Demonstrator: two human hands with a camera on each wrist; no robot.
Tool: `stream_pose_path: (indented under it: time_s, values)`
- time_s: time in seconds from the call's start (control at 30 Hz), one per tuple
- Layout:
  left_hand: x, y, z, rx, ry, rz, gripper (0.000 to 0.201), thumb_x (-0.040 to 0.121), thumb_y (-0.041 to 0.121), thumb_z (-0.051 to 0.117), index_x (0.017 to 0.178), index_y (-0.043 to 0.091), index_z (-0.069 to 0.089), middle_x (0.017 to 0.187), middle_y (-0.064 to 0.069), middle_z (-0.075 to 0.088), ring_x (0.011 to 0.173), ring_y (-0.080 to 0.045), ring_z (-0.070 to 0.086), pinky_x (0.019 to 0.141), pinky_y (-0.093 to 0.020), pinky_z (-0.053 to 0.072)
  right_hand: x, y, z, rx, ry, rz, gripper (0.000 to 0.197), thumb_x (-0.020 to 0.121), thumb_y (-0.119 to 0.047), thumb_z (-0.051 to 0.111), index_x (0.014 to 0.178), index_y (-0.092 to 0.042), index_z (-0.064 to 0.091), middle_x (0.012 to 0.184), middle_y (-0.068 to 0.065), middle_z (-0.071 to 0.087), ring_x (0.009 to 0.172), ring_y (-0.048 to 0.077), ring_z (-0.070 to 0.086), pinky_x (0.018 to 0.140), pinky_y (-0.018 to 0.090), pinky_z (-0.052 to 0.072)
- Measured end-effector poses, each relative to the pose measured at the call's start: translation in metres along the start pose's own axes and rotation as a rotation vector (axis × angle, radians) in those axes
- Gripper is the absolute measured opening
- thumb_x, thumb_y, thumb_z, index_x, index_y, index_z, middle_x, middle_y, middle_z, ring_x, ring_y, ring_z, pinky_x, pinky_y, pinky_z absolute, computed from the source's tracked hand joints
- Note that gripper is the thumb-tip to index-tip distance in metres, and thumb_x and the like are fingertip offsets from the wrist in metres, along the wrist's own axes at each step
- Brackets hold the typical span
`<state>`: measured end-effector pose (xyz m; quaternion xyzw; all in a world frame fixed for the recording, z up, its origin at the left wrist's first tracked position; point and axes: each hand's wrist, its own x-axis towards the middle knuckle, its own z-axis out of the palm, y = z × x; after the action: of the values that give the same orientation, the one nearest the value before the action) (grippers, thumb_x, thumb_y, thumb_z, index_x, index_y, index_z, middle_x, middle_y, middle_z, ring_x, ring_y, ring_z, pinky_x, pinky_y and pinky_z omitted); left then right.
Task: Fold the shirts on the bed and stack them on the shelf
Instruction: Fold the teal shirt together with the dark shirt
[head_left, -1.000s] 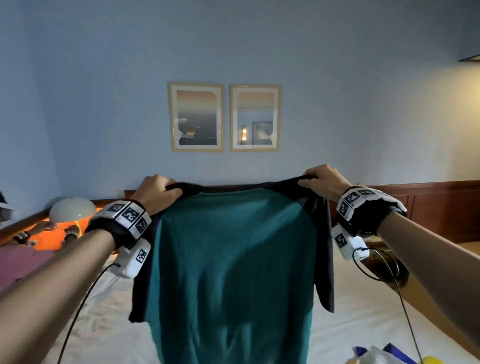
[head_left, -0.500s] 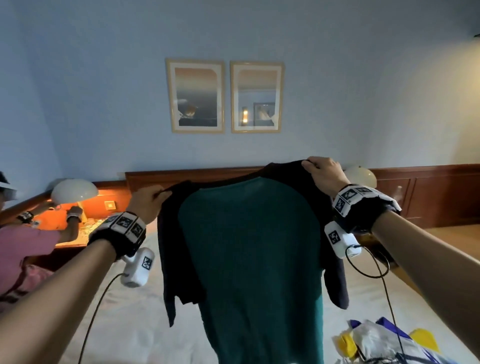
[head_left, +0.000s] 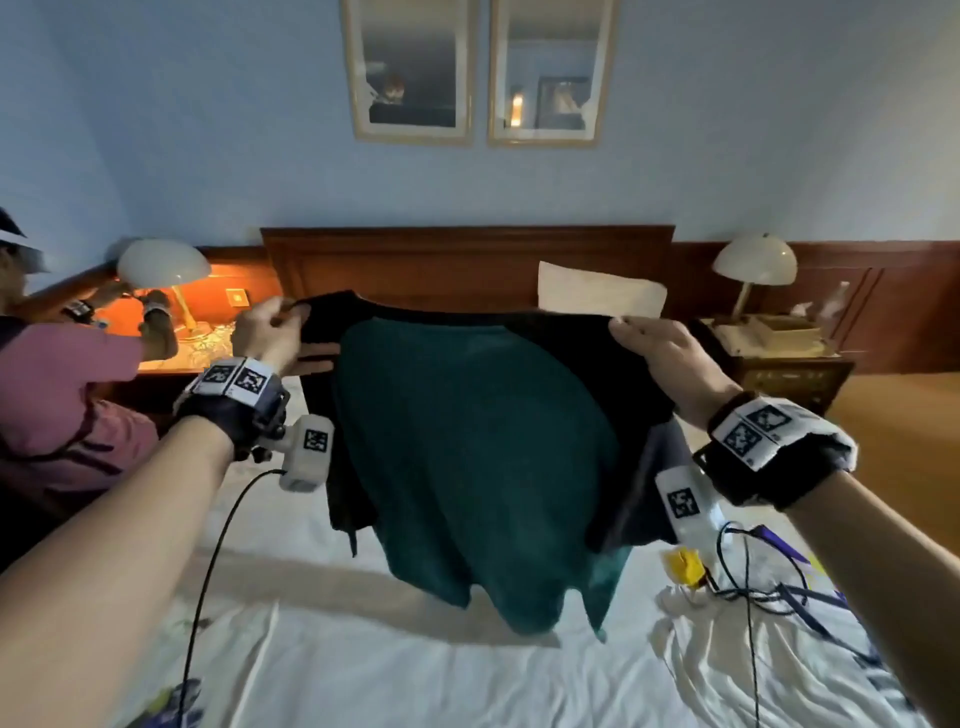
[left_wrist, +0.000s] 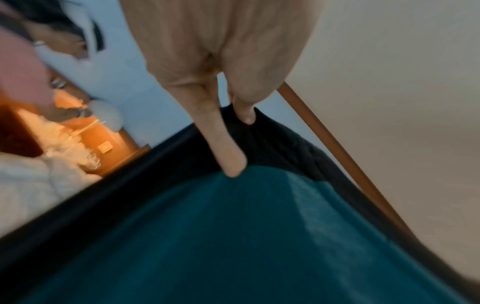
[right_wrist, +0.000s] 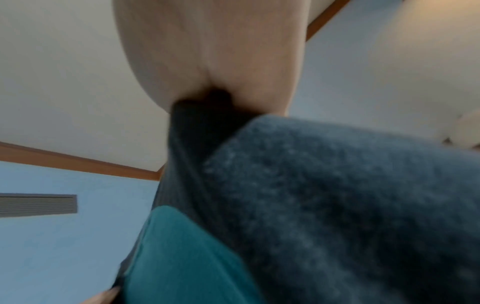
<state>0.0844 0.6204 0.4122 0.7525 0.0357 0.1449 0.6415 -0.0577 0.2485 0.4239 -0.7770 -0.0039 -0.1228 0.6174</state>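
Item: teal shirt with black sleeves (head_left: 478, 457), hanging above the bed (head_left: 415, 675), hem near the sheet. My left hand (head_left: 267, 338) and right hand (head_left: 670, 358) pinch its shoulders. Handling: keep shoulders level and taut; lower flat before folding.

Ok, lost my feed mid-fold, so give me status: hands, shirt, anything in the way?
Left hand and right hand each grip a shoulder of the teal shirt. Shirt hangs above the bed. Other clothes lie at right.
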Motion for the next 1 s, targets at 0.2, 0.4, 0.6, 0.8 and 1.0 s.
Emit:
stream_pose_path:
  time_s: [0.2, 0.4, 0.6, 0.8, 1.0]
  values:
    - [0.068, 0.012, -0.007, 0.121, 0.273, 0.079, 0.025, 0.083, 0.036, 0.061, 0.1, 0.02, 0.07, 0.106, -0.008, 0.069, 0.097, -0.033, 0.067, 0.081, -0.047, 0.057, -0.046, 0.012, 0.069, 0.328, -0.241, 0.056, 0.027, 0.091, -0.025, 0.052, 0.079, -0.007, 0.068, 0.07, 0.002, 0.064, 0.06, 0.013, 0.06, 0.052, 0.019, 0.045]
    - [0.06, 0.056, 0.092, 0.155, 0.059, 0.302, 0.021, 0.09, 0.019, 0.062, 0.104, 0.006, 0.071, 0.103, -0.009, 0.071, 0.094, -0.022, 0.064, 0.078, -0.016, 0.043, -0.067, 0.049, 0.082, 0.71, -0.201, 0.179, 0.014, 0.07, -0.009, 0.06, 0.059, -0.012, 0.068, 0.066, 0.006, 0.066, 0.06, 0.015, 0.065, 0.056, 0.021, 0.051]
    - [0.008, -0.044, 0.249, 0.268, -0.257, 0.26, 0.016, 0.09, 0.015, 0.061, 0.101, 0.012, 0.073, 0.102, -0.005, 0.072, 0.095, -0.019, 0.065, 0.079, -0.019, 0.045, -0.116, 0.167, 0.05, 0.799, 0.082, 0.432, 0.031, 0.043, -0.019, 0.071, 0.07, -0.004, 0.073, 0.078, 0.018, 0.066, 0.068, 0.023, 0.066, 0.061, 0.027, 0.054]
    - [-0.078, -0.235, 0.404, 0.363, -0.474, 0.087, 0.018, 0.09, 0.022, 0.066, 0.097, 0.008, 0.073, 0.099, -0.009, 0.073, 0.09, -0.023, 0.063, 0.081, -0.025, 0.044, -0.174, 0.327, -0.007, 0.584, 0.328, 0.767, 0.014, 0.068, -0.014, 0.06, 0.054, -0.017, 0.061, 0.063, 0.008, 0.049, 0.053, 0.016, 0.05, 0.048, 0.026, 0.038]
    - [-0.166, -0.411, 0.515, 0.442, -0.644, -0.018, 0.014, 0.088, 0.018, 0.067, 0.098, 0.011, 0.075, 0.102, -0.003, 0.074, 0.099, -0.02, 0.065, 0.077, -0.011, 0.037, -0.23, 0.5, -0.04, 0.169, 0.435, 0.956, 0.02, 0.093, -0.007, 0.046, 0.074, -0.011, 0.052, 0.06, 0.003, 0.043, 0.046, 0.015, 0.042, 0.041, 0.022, 0.032]
